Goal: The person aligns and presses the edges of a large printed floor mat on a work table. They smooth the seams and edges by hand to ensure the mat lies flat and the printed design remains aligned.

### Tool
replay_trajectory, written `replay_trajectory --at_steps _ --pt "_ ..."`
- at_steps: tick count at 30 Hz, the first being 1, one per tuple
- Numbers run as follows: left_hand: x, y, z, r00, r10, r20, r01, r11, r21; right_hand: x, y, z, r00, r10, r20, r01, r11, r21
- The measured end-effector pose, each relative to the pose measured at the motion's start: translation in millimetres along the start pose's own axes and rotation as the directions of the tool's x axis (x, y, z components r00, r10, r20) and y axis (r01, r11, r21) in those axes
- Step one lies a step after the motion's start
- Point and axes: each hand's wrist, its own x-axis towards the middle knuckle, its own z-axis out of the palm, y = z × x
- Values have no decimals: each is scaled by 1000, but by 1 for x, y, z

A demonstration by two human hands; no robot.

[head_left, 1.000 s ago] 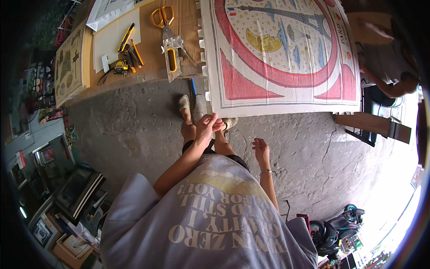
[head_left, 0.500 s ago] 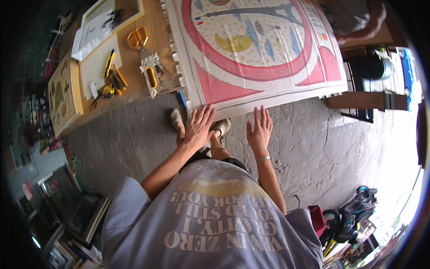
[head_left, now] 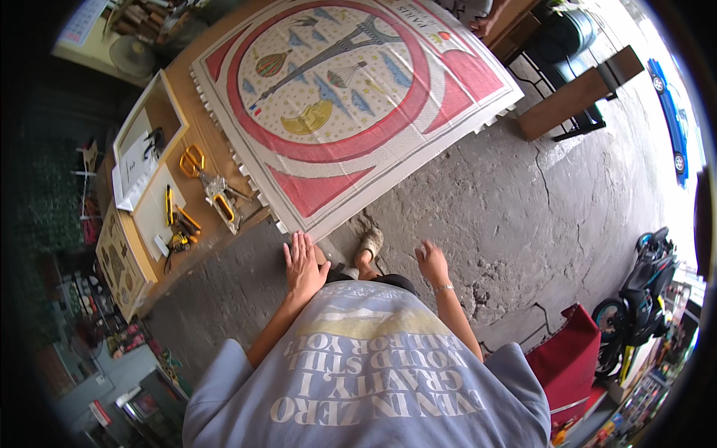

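Note:
My left hand (head_left: 303,269) is open, its fingers stretched and close together, with the fingertips at the near corner of a large printed cloth (head_left: 358,187). Whether they touch it, I cannot tell. Pictured on the cloth are a tower, a yellow moon and balloons inside a red ring, and its white border is notched along the left and right edges. Away from the cloth, over the floor, my right hand (head_left: 433,266) has its fingers curled in, with nothing visible in them. To the left of the cloth lie orange-handled scissors (head_left: 192,160) and a staple gun (head_left: 222,204).
A wooden table (head_left: 196,127) carries a white frame (head_left: 179,112), a yellow cutter (head_left: 169,203), pliers (head_left: 187,222) and a tape measure (head_left: 179,242). Another person's hand (head_left: 484,27) is at the far edge. A wooden beam (head_left: 567,104) stands right; a motorcycle (head_left: 635,299) is behind.
My view has turned and shifted back, showing more of the cloth. My right hand has gone from spread fingers to curled ones. My left hand has moved to the cloth's near corner.

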Motion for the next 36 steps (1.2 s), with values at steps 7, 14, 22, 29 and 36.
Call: replay_trajectory --at_steps 7,14,22,29,36 --pt "46 57 -21 963 251 -98 -261 960 -102 -125 171 118 857 66 511 -367 774 516" --pt "128 109 -25 899 429 -90 -436 896 -84 -120 182 140 787 361 500 -616 510 601" --pt "282 236 -63 780 592 -202 -624 759 -186 65 195 -28 660 681 317 -562 168 810" --pt "537 373 -94 666 672 -324 -727 682 -79 334 181 -201 876 480 46 -75 40 996" --pt "710 480 -102 535 789 -301 -830 557 -15 519 186 -256 941 330 -73 169 -273 947"
